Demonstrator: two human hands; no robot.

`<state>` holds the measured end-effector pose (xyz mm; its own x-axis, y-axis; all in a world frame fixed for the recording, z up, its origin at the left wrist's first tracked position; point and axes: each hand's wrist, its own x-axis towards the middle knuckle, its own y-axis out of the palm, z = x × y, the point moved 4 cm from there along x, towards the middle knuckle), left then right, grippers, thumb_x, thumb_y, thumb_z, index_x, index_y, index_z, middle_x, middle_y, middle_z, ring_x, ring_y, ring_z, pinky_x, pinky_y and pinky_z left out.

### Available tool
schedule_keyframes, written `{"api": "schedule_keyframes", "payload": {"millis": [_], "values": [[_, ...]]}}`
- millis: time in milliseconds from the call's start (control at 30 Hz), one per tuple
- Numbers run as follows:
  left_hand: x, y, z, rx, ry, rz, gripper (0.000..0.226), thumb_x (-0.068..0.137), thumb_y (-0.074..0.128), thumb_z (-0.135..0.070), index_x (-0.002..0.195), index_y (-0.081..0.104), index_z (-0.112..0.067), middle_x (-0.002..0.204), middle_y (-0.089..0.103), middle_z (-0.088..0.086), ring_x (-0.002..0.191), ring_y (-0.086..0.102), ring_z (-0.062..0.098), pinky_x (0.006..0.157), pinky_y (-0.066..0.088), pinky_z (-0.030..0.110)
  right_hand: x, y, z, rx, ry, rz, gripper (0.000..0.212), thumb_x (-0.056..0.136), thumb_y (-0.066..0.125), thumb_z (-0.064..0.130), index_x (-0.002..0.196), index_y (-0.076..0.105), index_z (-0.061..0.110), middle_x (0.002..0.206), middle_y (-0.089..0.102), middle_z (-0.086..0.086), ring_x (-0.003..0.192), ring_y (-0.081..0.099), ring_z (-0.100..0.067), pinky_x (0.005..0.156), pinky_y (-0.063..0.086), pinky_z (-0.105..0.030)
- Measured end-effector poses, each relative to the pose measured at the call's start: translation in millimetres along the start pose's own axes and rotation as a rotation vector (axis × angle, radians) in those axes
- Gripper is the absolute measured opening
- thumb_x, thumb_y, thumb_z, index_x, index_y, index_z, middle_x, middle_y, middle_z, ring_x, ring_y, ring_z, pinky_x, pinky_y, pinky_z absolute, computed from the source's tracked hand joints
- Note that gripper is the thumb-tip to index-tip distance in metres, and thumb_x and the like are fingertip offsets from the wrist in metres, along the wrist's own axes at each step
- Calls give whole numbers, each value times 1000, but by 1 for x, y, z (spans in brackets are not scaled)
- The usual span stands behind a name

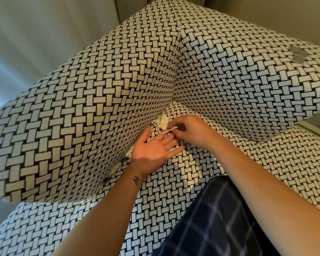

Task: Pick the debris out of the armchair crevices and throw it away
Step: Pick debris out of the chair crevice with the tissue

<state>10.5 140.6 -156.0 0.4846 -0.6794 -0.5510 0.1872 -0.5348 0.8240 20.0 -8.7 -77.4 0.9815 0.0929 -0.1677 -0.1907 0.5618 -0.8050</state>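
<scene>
The armchair (92, 100) wears a black-and-white basket-weave fabric with no readable label. Small pale scraps (116, 168) sit in the seam along its left arm. The left hand (152, 150) lies palm up on the seat, grip wide and empty; a small dark mark on its wrist cannot be read. At the seat's back corner, white debris (163, 122) sits in the crevice. The right hand (190, 131) pinches a pale string (165, 130) leading from it.
</scene>
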Motion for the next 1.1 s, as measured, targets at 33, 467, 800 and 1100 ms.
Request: {"api": "schedule_keyframes", "payload": {"millis": [33,467,800,1100], "values": [[1,0,0,-3,0,4,75,101,45,-53,153,39,1,155,44,27,147,36,42,122,11,67,1,0,0,7,5,-8,25,94,67,19,117,72,29,104,71,7,94,65,-12,88,56,-40],[0,5,0,-7,7,-20,73,101,45,-54,150,41,0,151,50,26,145,40,42,122,13,67,16,5,3,-119,-46,39,67,102,53,15,160,23,31,121,62,-3,116,48,-21,102,41,-41],[2,1,0,-38,16,-12,70,102,42,-56,152,39,-8,152,49,24,145,40,42,120,17,68,29,22,7,-195,-58,148,33,102,50,14,130,63,24,111,58,-6,115,48,-28,98,42,-42],[1,-1,2,-78,-61,31,67,103,46,-53,139,55,3,151,50,24,143,42,39,124,16,60,8,22,20,-148,-143,160,25,99,57,21,120,67,31,108,61,9,109,54,-15,106,35,-43]]}}
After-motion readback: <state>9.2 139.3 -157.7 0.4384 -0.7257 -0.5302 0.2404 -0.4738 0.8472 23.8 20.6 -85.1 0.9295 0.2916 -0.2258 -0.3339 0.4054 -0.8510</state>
